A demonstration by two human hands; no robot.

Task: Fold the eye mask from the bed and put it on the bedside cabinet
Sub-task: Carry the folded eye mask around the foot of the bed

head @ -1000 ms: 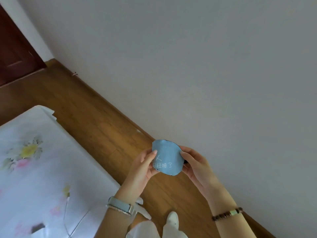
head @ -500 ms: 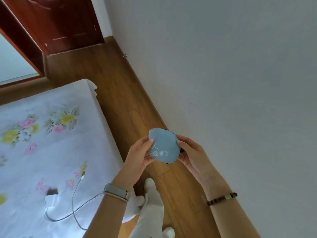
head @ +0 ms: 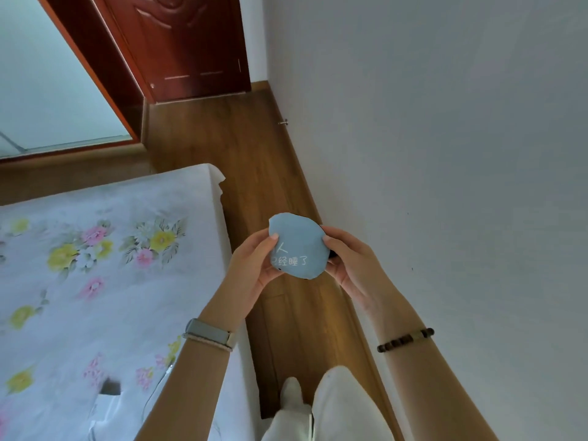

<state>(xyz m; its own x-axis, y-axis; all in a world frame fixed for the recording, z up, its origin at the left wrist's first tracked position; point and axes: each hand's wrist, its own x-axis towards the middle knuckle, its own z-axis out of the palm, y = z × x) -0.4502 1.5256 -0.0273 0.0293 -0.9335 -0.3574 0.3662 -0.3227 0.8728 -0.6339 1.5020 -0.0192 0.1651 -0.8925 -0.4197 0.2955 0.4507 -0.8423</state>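
Observation:
A light blue eye mask [head: 299,246] with white printed characters is folded into a rounded shape and held up in the air over the wooden floor. My left hand [head: 254,265] pinches its left edge with thumb on the front. My right hand [head: 348,261] grips its right edge, where a bit of black strap shows. The bed [head: 95,281] with a white floral sheet lies to the left of my hands. No bedside cabinet is in view.
A narrow strip of wooden floor [head: 241,154] runs between the bed and the white wall [head: 445,154]. A dark red door [head: 191,43] stands at the far end. A white charger and cable [head: 105,405] lie on the bed. My legs in white trousers [head: 334,409] show below.
The view has swung left, bringing the door and more of the bed into sight. Both hands kept the same hold on the folded mask.

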